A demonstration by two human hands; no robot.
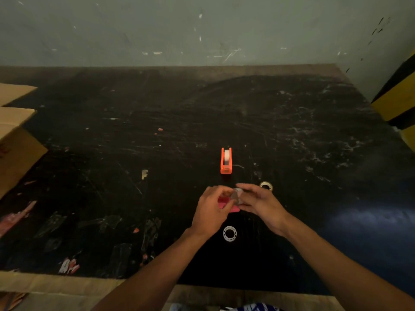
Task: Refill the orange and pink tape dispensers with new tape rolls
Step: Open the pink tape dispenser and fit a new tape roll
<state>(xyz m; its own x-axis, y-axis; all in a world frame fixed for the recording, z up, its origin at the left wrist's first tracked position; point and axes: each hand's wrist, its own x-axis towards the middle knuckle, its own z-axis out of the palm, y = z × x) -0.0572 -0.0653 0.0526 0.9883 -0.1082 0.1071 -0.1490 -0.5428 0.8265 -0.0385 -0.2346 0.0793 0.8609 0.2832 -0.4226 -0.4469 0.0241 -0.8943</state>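
Both hands meet over pink dispenser [224, 204], left hand [212, 212] and right hand [261, 204] pinching clear tape roll [238, 195], orange dispenser [226, 161] loaded beyond

Nothing legible anywhere — no word, brand or number comes through. The cardboard box [15, 140] at the left edge carries a red mark on its side, too cut off and dim to read. A red-and-white scrap [68, 265] on the dark surface [292, 131] near the front edge seems printed, but it is a blur. The yellow-and-black striped post [397, 97] on the right shows only stripes — no lettering.
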